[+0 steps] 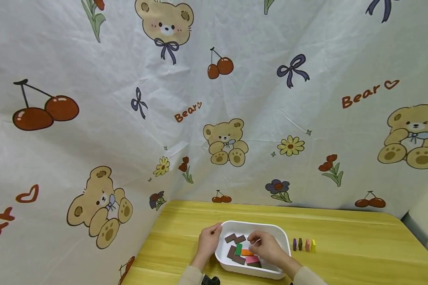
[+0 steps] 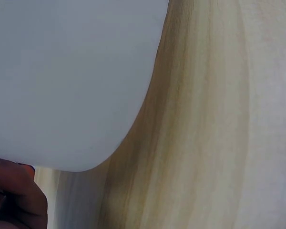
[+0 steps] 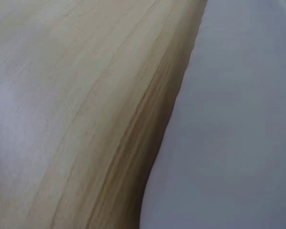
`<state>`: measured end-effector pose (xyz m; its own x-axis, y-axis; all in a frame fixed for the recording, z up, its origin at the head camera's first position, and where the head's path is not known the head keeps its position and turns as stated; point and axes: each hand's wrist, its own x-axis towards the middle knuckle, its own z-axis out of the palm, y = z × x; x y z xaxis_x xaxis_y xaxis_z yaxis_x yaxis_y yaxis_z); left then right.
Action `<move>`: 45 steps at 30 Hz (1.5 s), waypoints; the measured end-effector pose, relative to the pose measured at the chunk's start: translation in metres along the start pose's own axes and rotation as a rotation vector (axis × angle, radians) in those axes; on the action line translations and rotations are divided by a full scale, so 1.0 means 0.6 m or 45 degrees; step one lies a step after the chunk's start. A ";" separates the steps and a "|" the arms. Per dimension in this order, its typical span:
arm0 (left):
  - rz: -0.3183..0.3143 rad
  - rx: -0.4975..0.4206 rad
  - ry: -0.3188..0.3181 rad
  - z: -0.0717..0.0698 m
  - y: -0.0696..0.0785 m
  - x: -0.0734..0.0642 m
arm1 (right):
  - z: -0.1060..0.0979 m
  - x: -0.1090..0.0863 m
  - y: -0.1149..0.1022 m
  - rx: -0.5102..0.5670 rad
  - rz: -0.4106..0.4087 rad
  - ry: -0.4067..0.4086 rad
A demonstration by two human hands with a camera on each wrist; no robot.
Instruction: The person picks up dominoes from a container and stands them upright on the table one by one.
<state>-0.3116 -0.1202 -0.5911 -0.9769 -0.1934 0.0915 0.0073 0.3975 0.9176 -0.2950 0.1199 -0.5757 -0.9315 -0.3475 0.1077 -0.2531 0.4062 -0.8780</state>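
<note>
In the head view a white plastic tray (image 1: 242,271) sits on the wooden table. My left hand (image 1: 208,240) grips its left rim; curled fingers (image 2: 19,191) show beside the tray wall in the left wrist view. Over the tray's inside is my right hand (image 1: 265,246), fingers bent and thumb near the fingertips. Whether it pinches a block is too small to tell. Flat blocks lie in the tray left of and below it: a green block (image 1: 238,249), an orange block (image 1: 247,252), a pink block (image 1: 251,259) and several brown blocks (image 1: 230,238). The right wrist view shows no fingers.
Right of the tray, a purple block (image 1: 294,244), a dark brown block (image 1: 300,244), a pink block (image 1: 307,245) and a yellow block (image 1: 313,245) stand upright in a row on the table (image 1: 356,237). A bear-print cloth (image 1: 256,99) hangs behind and to the left.
</note>
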 end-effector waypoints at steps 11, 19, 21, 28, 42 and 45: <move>0.015 0.005 0.010 -0.012 0.032 -0.020 | 0.012 -0.002 -0.008 -0.034 -0.112 -0.048; -0.011 0.007 0.004 -0.003 0.009 -0.009 | 0.023 0.008 0.014 -0.163 -0.039 -0.076; -0.009 0.023 0.005 -0.003 0.012 -0.010 | 0.022 0.009 0.016 -0.190 -0.051 -0.082; 0.029 0.003 0.014 -0.016 0.057 -0.037 | 0.016 0.008 0.016 -0.250 -0.056 -0.070; 0.010 0.015 0.036 -0.002 0.014 -0.014 | 0.016 0.009 0.005 -0.347 -0.076 -0.071; 0.025 0.019 0.032 -0.006 0.030 -0.023 | 0.018 0.011 0.008 -0.391 -0.088 -0.069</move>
<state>-0.2973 -0.1135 -0.5743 -0.9709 -0.2076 0.1195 0.0232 0.4150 0.9095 -0.2995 0.1103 -0.5846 -0.8960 -0.4245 0.1300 -0.3902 0.6133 -0.6867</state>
